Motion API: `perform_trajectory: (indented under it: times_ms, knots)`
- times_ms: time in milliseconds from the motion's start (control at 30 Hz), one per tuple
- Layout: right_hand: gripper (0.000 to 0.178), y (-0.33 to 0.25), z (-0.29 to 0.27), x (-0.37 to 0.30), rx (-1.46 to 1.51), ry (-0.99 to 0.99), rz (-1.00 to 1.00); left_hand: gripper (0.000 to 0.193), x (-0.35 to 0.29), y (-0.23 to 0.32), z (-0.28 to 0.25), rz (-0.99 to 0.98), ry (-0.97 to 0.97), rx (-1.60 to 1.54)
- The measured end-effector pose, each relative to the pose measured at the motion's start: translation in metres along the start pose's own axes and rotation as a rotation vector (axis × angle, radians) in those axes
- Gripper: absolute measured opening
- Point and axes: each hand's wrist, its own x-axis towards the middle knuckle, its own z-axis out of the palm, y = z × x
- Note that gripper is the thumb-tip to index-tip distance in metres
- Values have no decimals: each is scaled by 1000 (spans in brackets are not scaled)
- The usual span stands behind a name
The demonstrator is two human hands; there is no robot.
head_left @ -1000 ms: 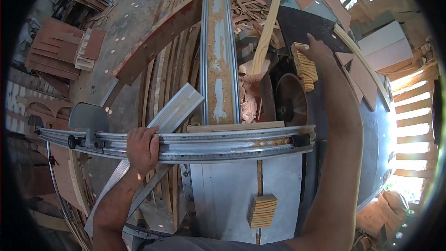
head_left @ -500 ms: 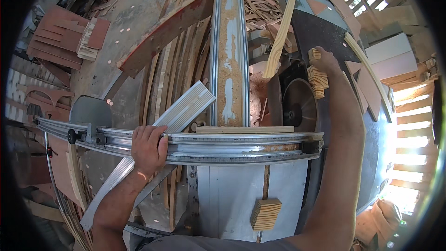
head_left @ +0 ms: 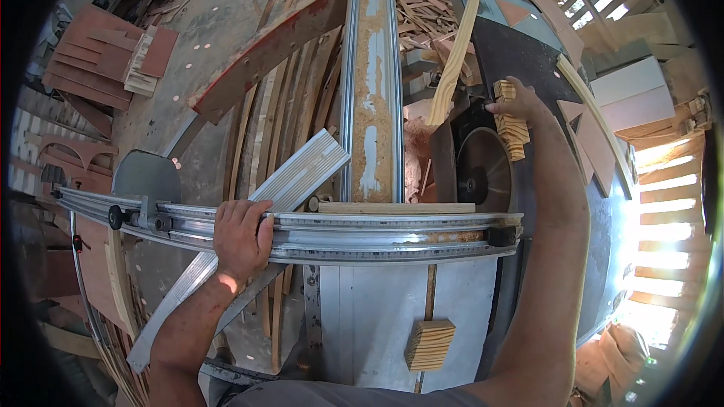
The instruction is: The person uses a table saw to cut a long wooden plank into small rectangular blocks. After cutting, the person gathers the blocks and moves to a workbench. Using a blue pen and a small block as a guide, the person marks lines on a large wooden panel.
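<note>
My left hand [head_left: 243, 240] is closed over the silver metal fence rail [head_left: 362, 237], which crosses in front of me. On the right, my right hand [head_left: 530, 102] grips a short row of small striped wooden blocks [head_left: 513, 130] on the dark saw table, its thumb on their left side. Just left of those blocks stands the round saw blade [head_left: 483, 169], close to my hand; I cannot tell whether it spins. A thin wooden strip [head_left: 400, 208] lies along the far side of the rail. Nearer me, another wooden block [head_left: 431, 346] rests on the grey sliding table [head_left: 369, 316].
Beyond the blade leans a long pale wooden stick [head_left: 457, 45]. Triangular offcuts [head_left: 596, 154] and a narrow strip [head_left: 596, 113] lie on the right table. Long boards [head_left: 283, 113] are stacked below on the left, and scrap wood [head_left: 422, 15] is heaped at the far end.
My right thumb has come round to the left side of the blocks. The far block now sits against the others, where a gap showed before. My left hand stays on the rail.
</note>
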Motion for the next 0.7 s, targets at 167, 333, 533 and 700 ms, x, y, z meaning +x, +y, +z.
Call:
perform_trajectory:
  times_ms: [167,333,533,700]
  knots:
    - [106,7,-6,8,-37,-25,33,24,-3,1,-4,-2,22,4]
    - [94,46,-5,14,-13,253,91,23,-7,0,0,1,-4,7]
    - [72,-14,-127,-131,387,530,-302,24,-6,-5,5,23,2,11]
    - [82,-88,-107,-364,899,225,-333,46,-38,-1,-3,-42,-4,-237]
